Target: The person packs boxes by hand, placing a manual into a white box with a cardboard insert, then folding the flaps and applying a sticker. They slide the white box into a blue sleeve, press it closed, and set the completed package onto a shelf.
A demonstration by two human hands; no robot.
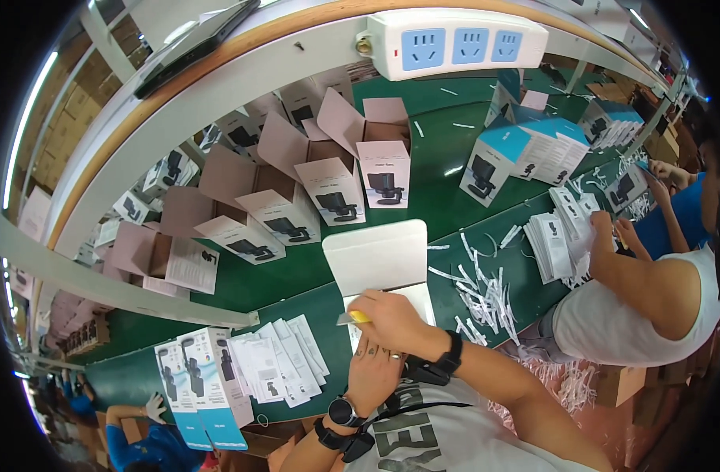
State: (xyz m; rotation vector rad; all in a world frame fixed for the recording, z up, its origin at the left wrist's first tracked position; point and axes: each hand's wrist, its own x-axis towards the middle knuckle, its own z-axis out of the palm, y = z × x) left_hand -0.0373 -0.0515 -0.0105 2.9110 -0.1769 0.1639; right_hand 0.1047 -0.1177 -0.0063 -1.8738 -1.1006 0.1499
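In front of me is a white box (378, 256) with its lid raised and tilted back. My right hand (395, 320) is closed around a yellow utility knife (360, 316), whose blade points left over the box. Just below it, my left hand (373, 368) lies at the near side of the box, fingers stretched out under the right hand. The fingertips are partly hidden. Left of my hands are several white printed leaflets (285, 358), spread out in an overlapping pile.
Open pink-lined cartons (387, 169) stand in a row behind the box. Blue-and-white boxes (490, 165) sit far right, and flat printed sleeves (203, 370) at near left. Paper strips (490, 303) lie right. A power strip (462, 46) hangs on the shelf frame. Co-workers (635, 299) sit right.
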